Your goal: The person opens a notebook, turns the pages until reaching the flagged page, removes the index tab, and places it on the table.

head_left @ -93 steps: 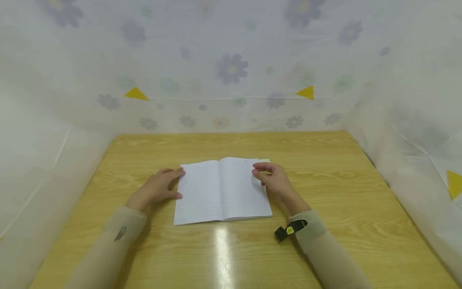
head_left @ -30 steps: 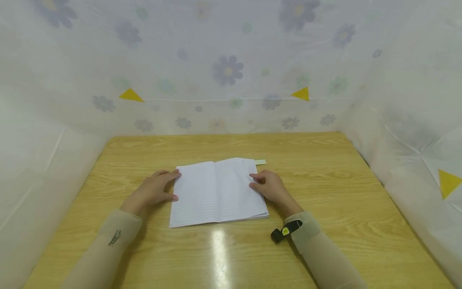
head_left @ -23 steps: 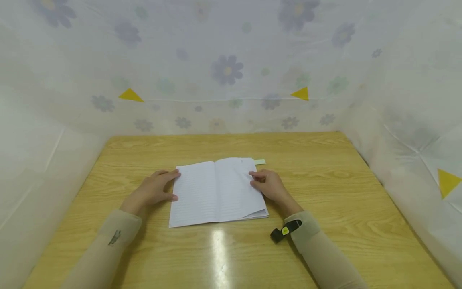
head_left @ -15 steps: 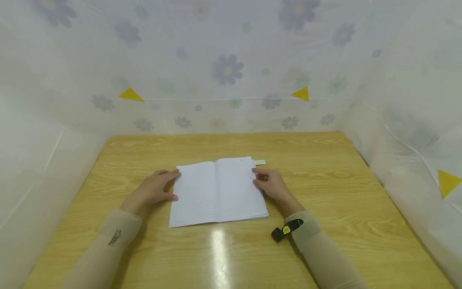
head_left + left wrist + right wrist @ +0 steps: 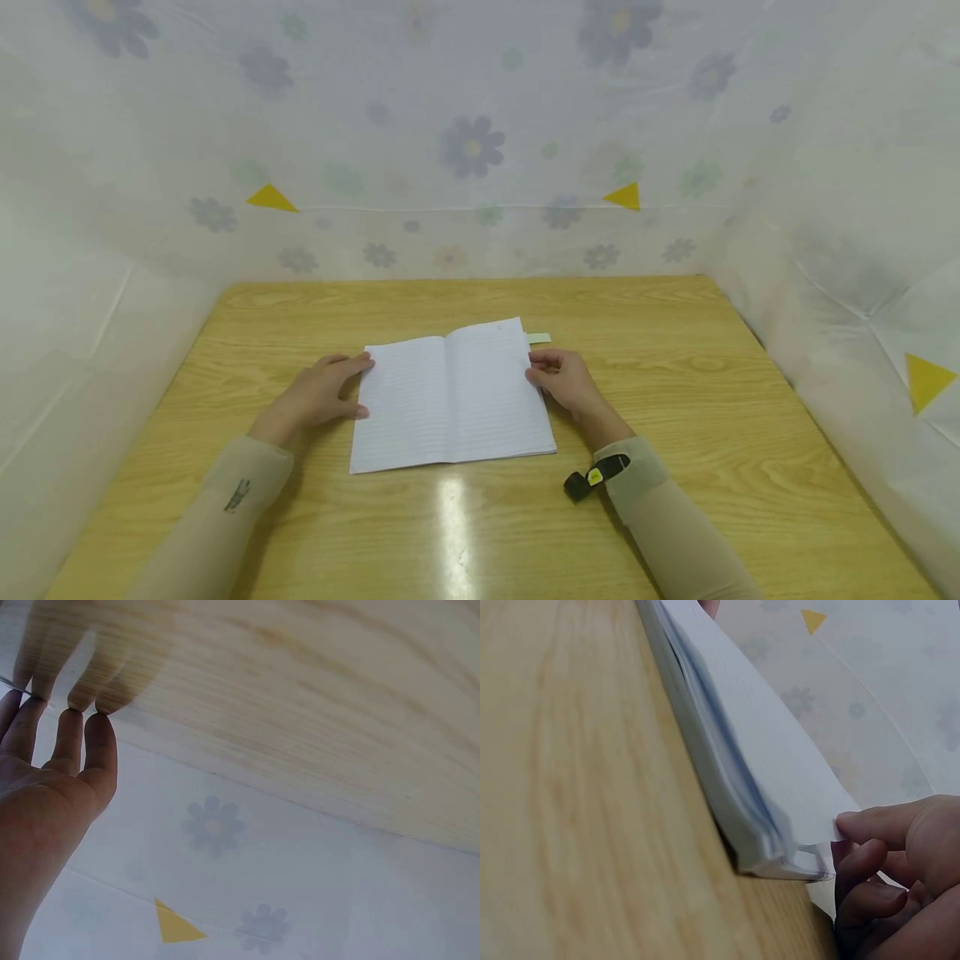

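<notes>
An open notebook (image 5: 405, 408) with lined white pages lies on the table. My left hand (image 5: 318, 396) rests at its left edge, fingers spread, with the index fingertip over the page's upper corner and the thumb lower down. In the left wrist view the left hand's fingertips (image 5: 69, 712) show at the table surface. My right hand (image 5: 570, 385) pinches the right page (image 5: 498, 392) by its outer edge, between thumb and index finger. That page's far corner stands raised, and the right wrist view shows a gap between the lifted page (image 5: 780, 742) and the page stack (image 5: 697, 742) beneath.
A pale green tab (image 5: 538, 338) sticks out past the notebook's far right corner. The wood-grain table (image 5: 675, 400) carries the notebook. A flower-print white sheet (image 5: 420, 125) with yellow triangles (image 5: 624, 197) encloses the back and sides. A black strap (image 5: 592, 477) sits on my right cuff.
My right hand has slid nearer along the right edge, drawn the page slightly left, then shifted back right. The page's far corner has risen. My left hand has stayed at the left edge.
</notes>
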The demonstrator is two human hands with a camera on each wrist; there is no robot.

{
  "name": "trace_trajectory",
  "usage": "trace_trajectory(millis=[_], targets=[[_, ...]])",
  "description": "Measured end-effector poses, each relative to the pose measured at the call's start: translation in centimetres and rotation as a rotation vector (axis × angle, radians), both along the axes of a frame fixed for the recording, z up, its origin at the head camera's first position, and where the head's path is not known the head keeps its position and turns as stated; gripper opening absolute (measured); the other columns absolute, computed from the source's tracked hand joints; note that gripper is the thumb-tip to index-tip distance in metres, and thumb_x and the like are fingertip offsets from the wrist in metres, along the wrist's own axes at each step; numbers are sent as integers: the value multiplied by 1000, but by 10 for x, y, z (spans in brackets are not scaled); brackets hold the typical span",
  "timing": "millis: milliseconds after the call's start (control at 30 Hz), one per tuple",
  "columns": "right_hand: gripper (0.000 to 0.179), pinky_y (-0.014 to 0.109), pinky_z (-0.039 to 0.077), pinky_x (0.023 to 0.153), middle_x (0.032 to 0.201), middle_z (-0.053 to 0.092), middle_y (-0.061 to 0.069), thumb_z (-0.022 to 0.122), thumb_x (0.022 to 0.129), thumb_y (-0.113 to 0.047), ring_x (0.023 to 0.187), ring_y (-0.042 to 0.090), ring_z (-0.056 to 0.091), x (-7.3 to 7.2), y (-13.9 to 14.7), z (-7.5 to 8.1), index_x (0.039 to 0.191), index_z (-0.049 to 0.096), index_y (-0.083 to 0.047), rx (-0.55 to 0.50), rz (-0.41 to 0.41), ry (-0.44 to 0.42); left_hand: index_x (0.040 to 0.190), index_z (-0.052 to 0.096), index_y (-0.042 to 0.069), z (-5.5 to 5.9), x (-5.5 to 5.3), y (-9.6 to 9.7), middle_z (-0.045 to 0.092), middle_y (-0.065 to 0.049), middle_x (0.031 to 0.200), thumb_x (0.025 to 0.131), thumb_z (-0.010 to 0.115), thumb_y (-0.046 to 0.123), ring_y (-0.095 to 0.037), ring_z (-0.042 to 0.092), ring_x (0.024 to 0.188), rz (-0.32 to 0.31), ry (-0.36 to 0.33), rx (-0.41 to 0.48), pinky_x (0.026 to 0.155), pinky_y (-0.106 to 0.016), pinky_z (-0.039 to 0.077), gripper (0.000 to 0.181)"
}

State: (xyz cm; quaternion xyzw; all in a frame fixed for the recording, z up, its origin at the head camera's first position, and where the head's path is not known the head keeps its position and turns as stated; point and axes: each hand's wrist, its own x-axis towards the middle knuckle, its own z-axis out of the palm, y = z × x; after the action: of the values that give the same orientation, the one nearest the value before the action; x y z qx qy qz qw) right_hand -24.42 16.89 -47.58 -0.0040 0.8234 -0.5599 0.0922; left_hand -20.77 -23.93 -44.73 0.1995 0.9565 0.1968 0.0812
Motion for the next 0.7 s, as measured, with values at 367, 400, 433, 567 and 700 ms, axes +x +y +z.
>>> trace_trajectory(millis=[367, 400, 433, 567, 700], targets=[[21, 22, 48, 60, 96, 66, 8, 68, 94, -9, 74, 16, 54, 2, -2, 6, 113, 67, 0, -99, -15, -55, 149, 43, 6, -3, -1, -2, 46, -23, 146, 80, 82, 35, -50, 34, 134, 0, -9, 3, 101, -71, 30, 85], [21, 22, 47, 57, 93, 67, 7, 68, 94, -9, 71, 15, 54, 2, -2, 7, 113, 67, 0, -120, -18, -65, 149, 43, 5, -3, -1, -2, 46, -23, 146, 80, 82, 35, -50, 34, 134, -3, -7, 3, 101, -71, 30, 85], [22, 21, 46, 56, 91, 67, 6, 68, 94, -9, 67, 14, 53, 2, -3, 8, 114, 66, 0, -139, -21, -77, 149, 43, 5, -3, -1, -2, 46, -23, 146, 80, 82, 35, -50, 34, 133, -5, -4, 2, 101, -71, 31, 85], [24, 20, 45, 53, 88, 68, 4, 67, 95, -10, 62, 10, 51, 1, -3, 9, 117, 65, 0, -210, -32, -115, 149, 42, 5, -2, 0, -1, 44, -23, 147, 81, 81, 34, -50, 34, 134, -11, -3, -1, 102, -70, 30, 84], [26, 20, 45, 54, 90, 70, 3, 68, 94, -12, 62, 9, 51, 1, -4, 10, 117, 65, -1, -238, -37, -129, 150, 39, 4, 1, 1, -1, 39, -22, 151, 84, 79, 34, -50, 31, 136, -25, -12, -3, 101, -74, 27, 83]])
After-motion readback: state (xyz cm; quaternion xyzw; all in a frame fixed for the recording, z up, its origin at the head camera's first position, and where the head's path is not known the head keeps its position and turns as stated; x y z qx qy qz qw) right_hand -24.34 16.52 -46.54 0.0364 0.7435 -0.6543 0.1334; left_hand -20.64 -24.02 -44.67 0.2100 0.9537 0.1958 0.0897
